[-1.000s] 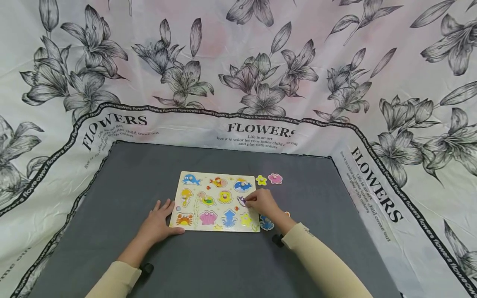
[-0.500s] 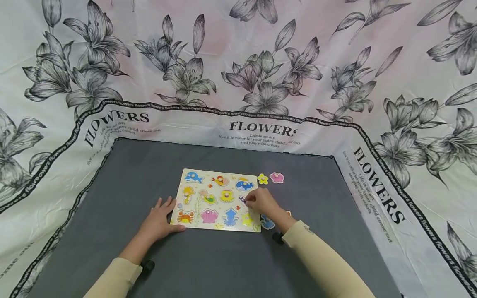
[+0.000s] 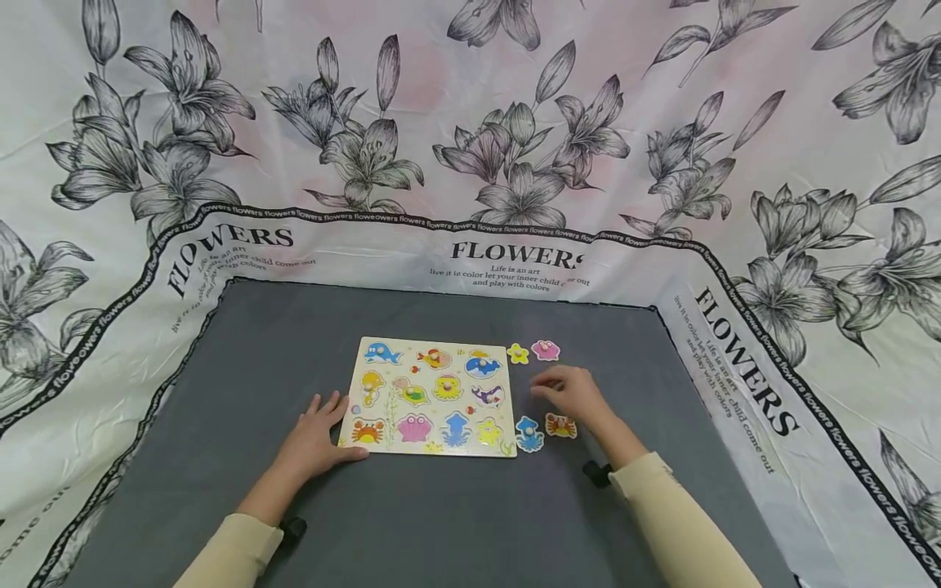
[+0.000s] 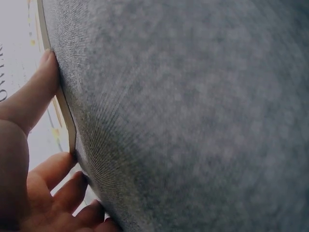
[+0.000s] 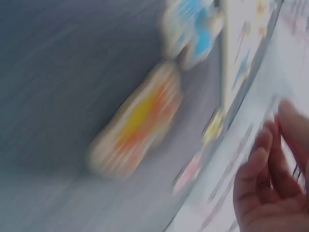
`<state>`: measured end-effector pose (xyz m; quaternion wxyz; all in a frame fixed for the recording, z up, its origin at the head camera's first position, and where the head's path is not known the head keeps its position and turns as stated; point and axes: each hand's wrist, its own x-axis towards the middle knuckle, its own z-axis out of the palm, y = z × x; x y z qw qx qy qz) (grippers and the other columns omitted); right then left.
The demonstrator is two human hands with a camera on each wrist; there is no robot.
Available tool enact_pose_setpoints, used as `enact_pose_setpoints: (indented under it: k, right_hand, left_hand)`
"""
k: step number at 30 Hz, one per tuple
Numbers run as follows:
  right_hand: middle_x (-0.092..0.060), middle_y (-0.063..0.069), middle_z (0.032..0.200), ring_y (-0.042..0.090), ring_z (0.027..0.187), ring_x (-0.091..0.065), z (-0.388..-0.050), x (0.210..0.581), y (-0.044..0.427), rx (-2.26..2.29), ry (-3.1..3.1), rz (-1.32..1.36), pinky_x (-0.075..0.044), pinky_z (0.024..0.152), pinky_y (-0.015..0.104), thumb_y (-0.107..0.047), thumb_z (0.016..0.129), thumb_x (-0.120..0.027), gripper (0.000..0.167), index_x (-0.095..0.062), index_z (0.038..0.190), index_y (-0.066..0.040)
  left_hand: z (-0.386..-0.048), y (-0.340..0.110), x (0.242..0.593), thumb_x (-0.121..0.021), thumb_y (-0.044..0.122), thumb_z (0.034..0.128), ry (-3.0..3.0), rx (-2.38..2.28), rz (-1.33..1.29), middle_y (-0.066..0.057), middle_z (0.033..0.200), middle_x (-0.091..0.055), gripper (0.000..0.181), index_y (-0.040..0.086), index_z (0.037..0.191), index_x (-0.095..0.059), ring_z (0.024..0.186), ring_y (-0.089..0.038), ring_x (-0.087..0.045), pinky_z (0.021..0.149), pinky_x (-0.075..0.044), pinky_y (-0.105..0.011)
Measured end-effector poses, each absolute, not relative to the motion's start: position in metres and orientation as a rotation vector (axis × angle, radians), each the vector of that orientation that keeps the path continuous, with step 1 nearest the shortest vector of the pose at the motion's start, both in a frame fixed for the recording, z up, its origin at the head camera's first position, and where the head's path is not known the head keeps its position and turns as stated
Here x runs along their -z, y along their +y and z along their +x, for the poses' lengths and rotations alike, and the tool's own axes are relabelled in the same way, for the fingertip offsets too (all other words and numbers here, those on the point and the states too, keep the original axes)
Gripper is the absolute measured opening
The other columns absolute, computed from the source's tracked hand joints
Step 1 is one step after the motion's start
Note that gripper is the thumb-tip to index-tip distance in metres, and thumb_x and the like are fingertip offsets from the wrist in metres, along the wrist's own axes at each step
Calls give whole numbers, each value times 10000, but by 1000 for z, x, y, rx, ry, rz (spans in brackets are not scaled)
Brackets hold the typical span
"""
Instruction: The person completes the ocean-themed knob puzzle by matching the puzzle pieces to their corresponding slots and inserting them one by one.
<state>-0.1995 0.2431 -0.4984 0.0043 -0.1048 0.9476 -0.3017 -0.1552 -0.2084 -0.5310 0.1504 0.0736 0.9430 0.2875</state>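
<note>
A wooden peg puzzle board [image 3: 435,406] with sea-animal shapes lies on the grey cloth. My left hand [image 3: 314,439] rests at its near left corner, thumb along the front edge and fingers spread at the left side. In the left wrist view the thumb [image 4: 41,89] touches the board's edge. My right hand [image 3: 577,394] hovers right of the board, fingers loosely bent, with nothing between them. Near it lie a crab piece [image 3: 561,425] and a blue squid piece [image 3: 529,434]. A purple whale-like piece [image 3: 488,396] sits in the board's right side, its fit too small to judge.
A yellow star piece [image 3: 518,353] and a pink shell piece [image 3: 546,350] lie beyond the board's far right corner. Grey cloth [image 3: 412,523] covers the surface. A white flower-print sheet [image 3: 515,282] rises around its back and sides.
My right hand has let go of the purple piece and moved right, off the board, uncovering the crab and squid pieces. My left hand stays at the corner.
</note>
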Motion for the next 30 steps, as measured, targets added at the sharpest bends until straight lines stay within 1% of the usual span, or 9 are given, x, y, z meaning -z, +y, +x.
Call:
enact_pose_setpoints:
  k: [3,6,11,15,18,22,26,28,30]
  right_hand:
    - [-748,-23,879,96,760,-661,-183,504,266,880,2963,-319,-574,691,310,-168,852,-823,108,-812,946,-117]
    - [-742,-21,880,71,747,-637,-171,516,276,850,2915,-351,-548,661,263,-148,848,-822,100,-813,942,-115]
    - [-754,12,926,93,764,-626,-166,529,273,871,2884,-270,-524,651,255,-121,864,-799,89,-818,951,-118]
    - [-765,16,924,84,746,-627,-169,519,260,909,2916,-113,-519,629,254,-127,872,-795,79,-817,947,-119]
    - [-771,19,902,77,704,-653,-175,504,226,993,2907,-93,-528,598,254,-142,867,-805,86,-819,948,-117]
    - [-776,-10,882,45,722,-670,-182,491,143,1040,2819,-303,-544,617,232,-162,861,-813,80,-828,934,-134]
    - [-777,-67,889,-15,751,-632,-184,495,57,965,2691,-553,-520,647,171,-205,897,-784,96,-834,960,-153]
    - [-780,-78,889,-29,748,-621,-186,498,27,915,2658,-617,-506,650,150,-205,908,-772,104,-835,968,-147]
    - [-782,-82,883,-42,742,-621,-188,503,6,855,2666,-666,-498,646,130,-197,909,-771,99,-835,962,-145]
  left_hand:
    - [-154,-212,531,-868,521,725,2716,-819,204,-256,1631,-253,1122,6,1562,-326,1506,-533,-108,1136,-223,-731]
    - [-154,-217,532,-867,517,727,2723,-809,189,-258,1631,-249,1122,1,1562,-322,1510,-527,-102,1153,-202,-718]
    - [-154,-222,531,-863,514,735,2720,-807,191,-260,1633,-240,1115,2,1564,-320,1510,-528,-94,1159,-190,-715]
    - [-155,-220,531,-863,529,727,2722,-814,214,-260,1629,-252,1119,3,1560,-333,1505,-534,-106,1150,-205,-719]
    - [-153,-218,533,-865,526,726,2715,-816,201,-248,1632,-255,1115,11,1561,-335,1510,-526,-106,1153,-208,-714]
    - [-152,-216,536,-869,510,729,2708,-811,185,-238,1637,-250,1109,15,1563,-331,1516,-517,-100,1162,-198,-708]
    - [-154,-211,536,-869,513,729,2708,-817,196,-236,1636,-255,1103,15,1560,-341,1518,-511,-102,1168,-194,-700]
    - [-156,-210,535,-864,524,730,2712,-813,207,-236,1635,-256,1103,16,1560,-344,1519,-507,-103,1173,-190,-693]
    - [-158,-208,534,-859,530,735,2716,-811,212,-234,1637,-253,1100,19,1561,-343,1521,-503,-102,1175,-190,-690]
